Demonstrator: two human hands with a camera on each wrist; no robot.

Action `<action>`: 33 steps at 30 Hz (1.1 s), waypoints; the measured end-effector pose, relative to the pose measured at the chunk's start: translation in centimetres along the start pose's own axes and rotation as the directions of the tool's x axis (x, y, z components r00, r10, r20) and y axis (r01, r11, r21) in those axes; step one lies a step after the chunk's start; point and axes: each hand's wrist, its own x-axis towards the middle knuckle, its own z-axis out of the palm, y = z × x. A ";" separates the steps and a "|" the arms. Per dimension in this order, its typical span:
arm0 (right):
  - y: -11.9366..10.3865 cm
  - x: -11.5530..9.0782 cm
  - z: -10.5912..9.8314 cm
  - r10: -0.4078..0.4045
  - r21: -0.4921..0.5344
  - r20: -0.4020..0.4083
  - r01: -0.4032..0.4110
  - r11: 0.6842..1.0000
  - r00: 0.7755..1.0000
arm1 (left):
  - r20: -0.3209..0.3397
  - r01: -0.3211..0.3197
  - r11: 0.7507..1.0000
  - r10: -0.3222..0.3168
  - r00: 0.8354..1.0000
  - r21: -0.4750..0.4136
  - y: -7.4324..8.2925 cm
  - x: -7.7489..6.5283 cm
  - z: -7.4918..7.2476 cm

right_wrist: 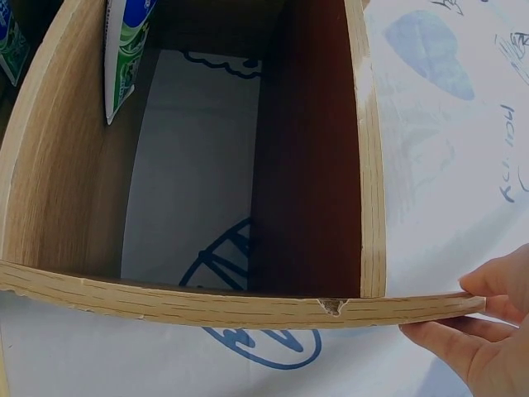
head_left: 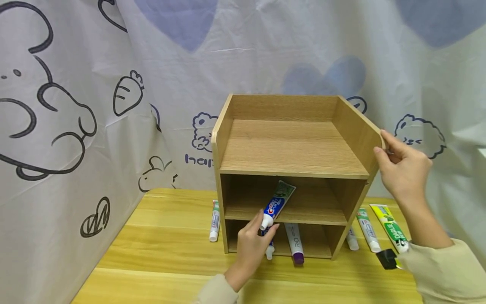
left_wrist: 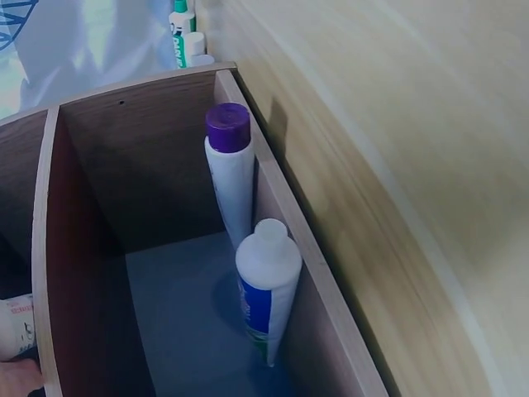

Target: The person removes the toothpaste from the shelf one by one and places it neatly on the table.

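Note:
My left hand (head_left: 252, 242) pinches a blue and green toothpaste tube (head_left: 279, 202) near its white cap. The tube's flat end points up and back into the middle compartment of a wooden shelf (head_left: 292, 173). My right hand (head_left: 406, 169) grips the front edge of the shelf's right side panel, thumb on one side and fingers on the other, also seen in the right wrist view. In the bottom compartment lie a white toothpaste tube (head_left: 294, 240) with a purple cap and a blue tube (left_wrist: 269, 281) with a white cap. Only a fingertip (left_wrist: 18, 379) of the left hand shows in its wrist view.
A white and green tube (head_left: 214, 221) lies left of the shelf. On the right lie another white and green tube (head_left: 367, 230), a yellow and green tube (head_left: 391, 228) and a partly hidden white tube (head_left: 352, 240). A patterned curtain (head_left: 182, 84) hangs behind the wooden table (head_left: 152, 249).

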 end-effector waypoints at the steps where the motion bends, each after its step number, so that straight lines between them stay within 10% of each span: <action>1: 0.0 0.0 0.0 0.001 -0.003 0.001 -0.001 1.000 1.000 | -0.002 0.009 1.000 -0.009 1.000 0.012 0.0 0.1 0.1; 21: 0.3 0.3 0.4 -0.051 0.065 -0.001 0.051 0.997 0.999 | 0.020 0.147 0.988 -0.146 0.989 -0.045 -0.1 0.4 -1.2; 33: 0.6 0.5 0.4 -0.059 0.076 -0.017 0.060 0.995 0.998 | 0.080 0.310 0.938 -0.301 0.950 -0.152 -0.4 0.2 -2.9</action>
